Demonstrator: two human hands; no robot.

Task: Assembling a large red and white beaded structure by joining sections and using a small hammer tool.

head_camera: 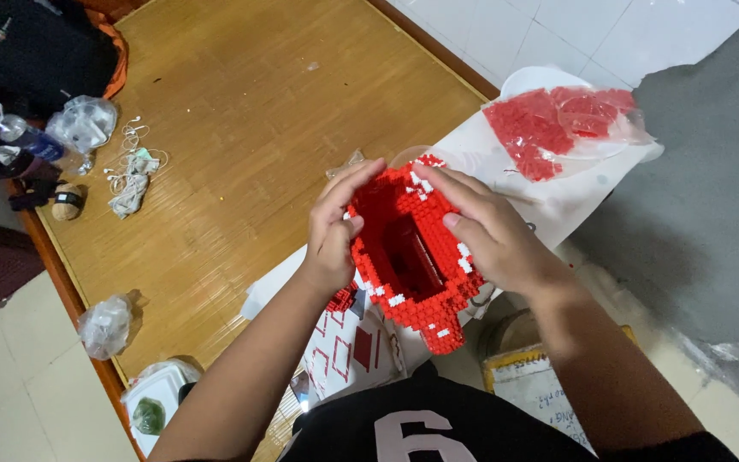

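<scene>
I hold a hollow model built of small red and white bricks (408, 257) between both hands, above my lap. My left hand (334, 229) grips its left wall, fingers curled over the top rim. My right hand (491, 231) clasps the right side, with fingers laid across the upper edge and the thumb pressing the inner rim. The model's dark square cavity faces up towards me. Its lower tip hangs free below my hands.
A clear bag of loose red bricks (558, 120) lies on a white sheet (481, 145) to the upper right. Printed instruction sheets (348, 351) lie below the model. On the bamboo mat (250, 111) are earphones (134, 175), a plastic bottle (19, 133) and plastic bags. A black bag (32, 47) sits top left.
</scene>
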